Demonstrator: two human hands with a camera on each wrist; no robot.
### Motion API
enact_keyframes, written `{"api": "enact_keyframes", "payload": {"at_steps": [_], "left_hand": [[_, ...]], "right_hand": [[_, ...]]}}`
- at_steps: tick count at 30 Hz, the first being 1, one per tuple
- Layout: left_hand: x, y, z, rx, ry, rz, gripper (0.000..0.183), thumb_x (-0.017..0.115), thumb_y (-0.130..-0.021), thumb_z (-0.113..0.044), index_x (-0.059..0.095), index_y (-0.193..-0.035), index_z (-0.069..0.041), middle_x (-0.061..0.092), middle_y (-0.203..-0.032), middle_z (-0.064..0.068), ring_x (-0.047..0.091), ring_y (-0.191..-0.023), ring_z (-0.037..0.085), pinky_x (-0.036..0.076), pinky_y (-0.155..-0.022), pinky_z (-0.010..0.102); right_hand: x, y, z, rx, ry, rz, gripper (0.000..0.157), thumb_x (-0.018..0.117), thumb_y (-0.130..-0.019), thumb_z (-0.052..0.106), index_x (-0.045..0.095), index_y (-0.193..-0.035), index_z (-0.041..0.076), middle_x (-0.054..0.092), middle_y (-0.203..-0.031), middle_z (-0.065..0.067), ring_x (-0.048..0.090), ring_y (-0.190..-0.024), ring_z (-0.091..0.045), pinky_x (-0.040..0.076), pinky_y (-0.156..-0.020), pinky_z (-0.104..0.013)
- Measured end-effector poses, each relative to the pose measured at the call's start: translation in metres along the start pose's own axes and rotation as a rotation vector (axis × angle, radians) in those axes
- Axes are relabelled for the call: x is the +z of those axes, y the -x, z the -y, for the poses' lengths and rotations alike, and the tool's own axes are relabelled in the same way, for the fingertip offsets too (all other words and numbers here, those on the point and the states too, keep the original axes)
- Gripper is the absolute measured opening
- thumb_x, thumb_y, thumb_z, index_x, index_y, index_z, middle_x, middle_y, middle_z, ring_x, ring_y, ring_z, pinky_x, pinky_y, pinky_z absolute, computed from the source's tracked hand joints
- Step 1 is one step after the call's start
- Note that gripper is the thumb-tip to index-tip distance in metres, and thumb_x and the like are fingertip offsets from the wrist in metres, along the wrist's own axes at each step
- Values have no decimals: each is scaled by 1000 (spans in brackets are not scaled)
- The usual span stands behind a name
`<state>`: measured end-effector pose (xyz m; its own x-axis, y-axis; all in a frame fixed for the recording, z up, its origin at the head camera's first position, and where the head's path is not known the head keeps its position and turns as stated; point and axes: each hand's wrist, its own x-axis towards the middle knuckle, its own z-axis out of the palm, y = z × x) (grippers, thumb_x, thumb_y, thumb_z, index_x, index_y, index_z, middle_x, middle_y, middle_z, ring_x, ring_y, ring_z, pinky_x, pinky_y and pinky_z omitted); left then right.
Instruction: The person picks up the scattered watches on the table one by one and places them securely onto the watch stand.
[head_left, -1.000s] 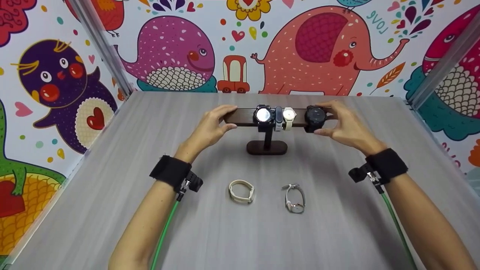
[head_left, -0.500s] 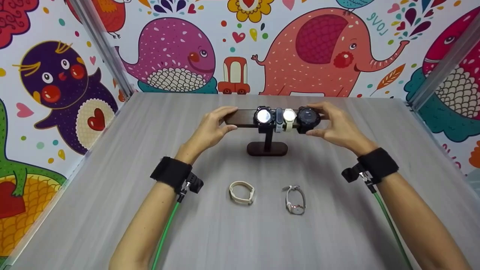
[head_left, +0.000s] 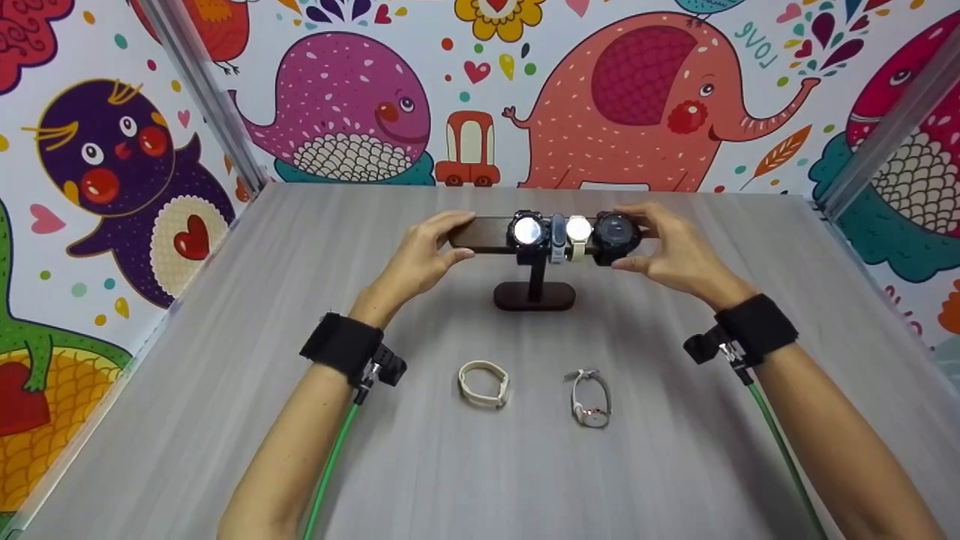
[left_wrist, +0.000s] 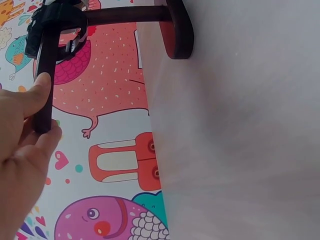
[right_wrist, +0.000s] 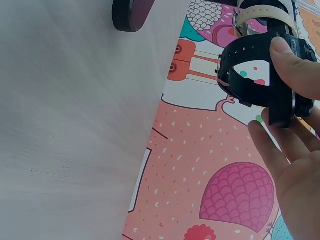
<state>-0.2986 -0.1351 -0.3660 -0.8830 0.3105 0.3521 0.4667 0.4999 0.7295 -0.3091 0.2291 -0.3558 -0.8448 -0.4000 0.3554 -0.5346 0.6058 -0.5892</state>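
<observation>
A dark wooden watch stand (head_left: 484, 235) stands upright toward the back of the table. My left hand (head_left: 416, 255) grips the left end of its bar between thumb and fingers. On the bar, left to right, sit a black watch with a bright face (head_left: 528, 231), a slim grey fitness band (head_left: 557, 238), a cream watch (head_left: 578, 232) and a black digital watch (head_left: 617, 234). My right hand (head_left: 679, 251) holds this last one, thumb below and fingers above. In the right wrist view its black strap (right_wrist: 245, 55) loops round the bar near the end.
Nearer on the grey table (head_left: 420, 465) lie a closed cream band (head_left: 463, 386) and a silver-grey watch (head_left: 595, 418), side by side. Cartoon-printed walls (head_left: 465, 90) stand behind and at the sides. Green cables (head_left: 328, 469) run from both wrist cameras.
My right hand has slid the black digital watch left along the bar, up beside the cream watch; over the last half second it stays there. My left hand keeps its grip.
</observation>
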Motion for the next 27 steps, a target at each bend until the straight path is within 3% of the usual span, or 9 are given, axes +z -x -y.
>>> {"api": "enact_keyframes", "payload": {"at_steps": [9, 17, 20, 24, 27], "left_hand": [[0, 4, -1, 5, -70, 10, 55, 70, -92, -6, 53, -144, -2, 51, -150, 17, 47, -142, 30, 38, -121, 36], [-1, 18, -10, 36, -150, 50, 72, 72, -93, -12, 36, -154, -4, 33, -162, 18, 34, -149, 34, 31, -125, 48], [-2, 28, -18, 52, -176, 15, 70, 71, -93, -12, 37, -154, -5, 31, -161, 19, 33, -149, 37, 32, -124, 50], [0, 45, -30, 137, -243, -54, 62, 69, -92, -7, 44, -149, -3, 39, -156, 21, 31, -150, 40, 34, -122, 52], [4, 60, -40, 208, -289, -37, 55, 68, -93, -7, 50, -145, -3, 44, -152, 20, 34, -148, 42, 36, -120, 52]], "right_hand": [[0, 3, -2, -7, 12, 27, 77, 85, -79, 13, 49, -146, 11, 55, -143, -18, 59, -121, -39, 49, -105, -58], [-6, 11, 6, -65, 34, 11, 92, 84, -80, 13, 32, -157, 14, 40, -152, -18, 41, -140, -34, 46, -109, -58], [-8, 20, 14, -107, 51, -35, 93, 84, -80, 11, 32, -157, 14, 37, -153, -17, 39, -140, -30, 46, -113, -42], [-8, 34, 28, -217, 79, -85, 89, 84, -78, 6, 37, -154, 9, 40, -152, -17, 42, -136, -27, 39, -110, -18], [-2, 45, 39, -312, 102, -92, 86, 84, -76, 2, 41, -151, 5, 43, -149, -18, 45, -133, -28, 35, -111, -12]]}}
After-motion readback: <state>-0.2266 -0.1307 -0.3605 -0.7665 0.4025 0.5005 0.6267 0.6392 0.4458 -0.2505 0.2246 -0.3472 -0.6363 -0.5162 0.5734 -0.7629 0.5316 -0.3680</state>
